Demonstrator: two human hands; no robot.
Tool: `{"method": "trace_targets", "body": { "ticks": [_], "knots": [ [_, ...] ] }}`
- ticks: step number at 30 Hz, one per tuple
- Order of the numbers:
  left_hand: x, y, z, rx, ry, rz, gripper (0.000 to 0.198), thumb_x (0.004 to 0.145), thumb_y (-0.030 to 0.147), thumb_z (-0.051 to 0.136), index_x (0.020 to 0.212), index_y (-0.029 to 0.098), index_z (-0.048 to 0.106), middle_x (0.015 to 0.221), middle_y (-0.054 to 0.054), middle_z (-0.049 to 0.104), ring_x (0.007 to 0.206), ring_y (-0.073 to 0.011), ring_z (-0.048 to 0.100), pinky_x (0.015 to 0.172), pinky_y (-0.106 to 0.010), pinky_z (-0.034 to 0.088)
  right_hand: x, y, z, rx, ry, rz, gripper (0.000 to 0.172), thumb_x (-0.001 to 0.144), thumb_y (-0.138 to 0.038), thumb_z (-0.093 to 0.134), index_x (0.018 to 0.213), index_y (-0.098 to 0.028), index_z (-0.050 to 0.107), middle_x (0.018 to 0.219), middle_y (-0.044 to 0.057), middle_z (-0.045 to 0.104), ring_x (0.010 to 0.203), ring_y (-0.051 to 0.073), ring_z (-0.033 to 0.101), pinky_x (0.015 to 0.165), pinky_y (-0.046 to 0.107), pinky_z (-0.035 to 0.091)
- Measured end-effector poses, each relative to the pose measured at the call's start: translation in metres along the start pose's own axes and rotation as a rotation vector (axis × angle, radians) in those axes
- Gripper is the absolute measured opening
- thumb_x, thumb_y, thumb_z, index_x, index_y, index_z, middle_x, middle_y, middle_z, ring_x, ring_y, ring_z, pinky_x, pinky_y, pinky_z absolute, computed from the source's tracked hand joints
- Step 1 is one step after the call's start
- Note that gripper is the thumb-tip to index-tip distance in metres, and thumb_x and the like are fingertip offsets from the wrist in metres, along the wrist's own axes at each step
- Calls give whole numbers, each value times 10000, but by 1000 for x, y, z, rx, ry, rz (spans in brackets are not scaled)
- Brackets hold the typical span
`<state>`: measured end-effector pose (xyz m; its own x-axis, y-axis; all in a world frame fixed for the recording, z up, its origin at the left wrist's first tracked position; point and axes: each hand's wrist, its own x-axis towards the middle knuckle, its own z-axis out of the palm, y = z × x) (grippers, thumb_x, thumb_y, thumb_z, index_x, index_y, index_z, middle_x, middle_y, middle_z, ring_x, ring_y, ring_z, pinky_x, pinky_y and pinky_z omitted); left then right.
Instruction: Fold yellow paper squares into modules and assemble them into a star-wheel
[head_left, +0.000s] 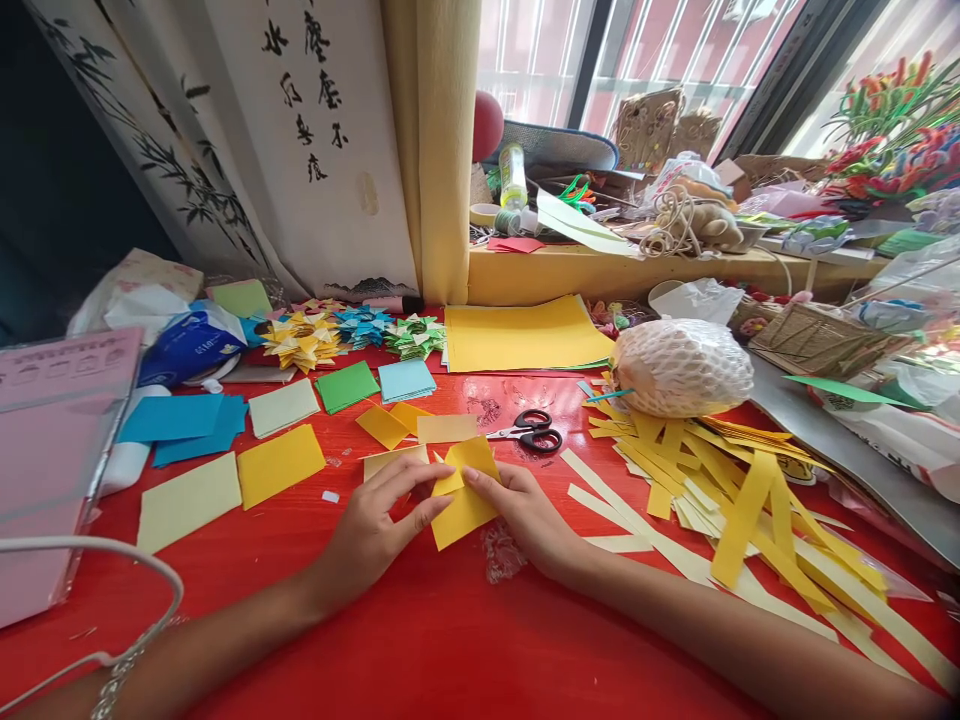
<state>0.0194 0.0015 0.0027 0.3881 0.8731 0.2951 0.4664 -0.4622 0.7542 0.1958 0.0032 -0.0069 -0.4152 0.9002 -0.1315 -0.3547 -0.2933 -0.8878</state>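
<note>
A yellow paper piece (466, 490) lies on the red table (420, 640), partly folded at its upper left. My left hand (371, 530) rests on the table with fingers stretched toward the paper's left edge, fingertips touching the fold. My right hand (525, 515) presses the paper from the right, index finger on the folded corner. Black-handled scissors (529, 430) lie just beyond the paper.
Cut yellow strips (720, 490) pile at the right beside a net-wrapped bundle (681, 366). Colored paper squares (277, 462) and folded paper stars (301, 338) lie at the left. A yellow sheet (521, 335) lies behind; a cluttered sill (637, 262) beyond.
</note>
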Motion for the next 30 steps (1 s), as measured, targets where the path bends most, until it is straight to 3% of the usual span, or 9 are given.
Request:
{"method": "trace_targets", "body": {
  "ticks": [14,30],
  "knots": [
    [-3,-6,4,103,63,136,266,836,215,538,1097,225,587,903,-16,565,888,-131,554,762,-208,446,-1,0,0,-8,-12,6,300,782,-397,567,916,-135,632,770,28,657,688,143,617,660,246,461],
    [-5,-5,5,158,73,176,288,852,219,510,1134,214,567,890,-24,562,867,-134,561,746,-216,460,-1,0,-1,-37,-46,-2,315,734,-390,617,923,-139,621,799,34,647,721,148,610,685,260,470]
  ]
}}
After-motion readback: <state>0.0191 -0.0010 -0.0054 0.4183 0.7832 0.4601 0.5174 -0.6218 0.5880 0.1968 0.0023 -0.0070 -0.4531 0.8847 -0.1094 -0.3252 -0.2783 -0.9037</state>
